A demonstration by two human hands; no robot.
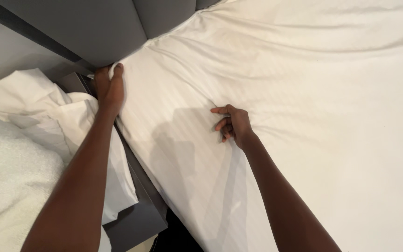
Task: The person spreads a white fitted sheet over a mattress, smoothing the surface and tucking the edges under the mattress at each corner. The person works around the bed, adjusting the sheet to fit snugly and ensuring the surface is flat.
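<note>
Both hands, left [109, 88] and right [233, 123], pinch the white sheet [304, 93] by the grey headboard [94, 28].

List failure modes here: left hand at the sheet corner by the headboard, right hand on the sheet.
1. The left hand is wedged at the sheet corner where the mattress meets the headboard; fingers could get pinched, or the corner may slip free.
2. The right hand gathers a fold mid-bed; creases radiate from the corner, so wrinkles could stay in.
3. Loose linens sit heaped on the nightstand by the left arm and could be knocked off.
</note>
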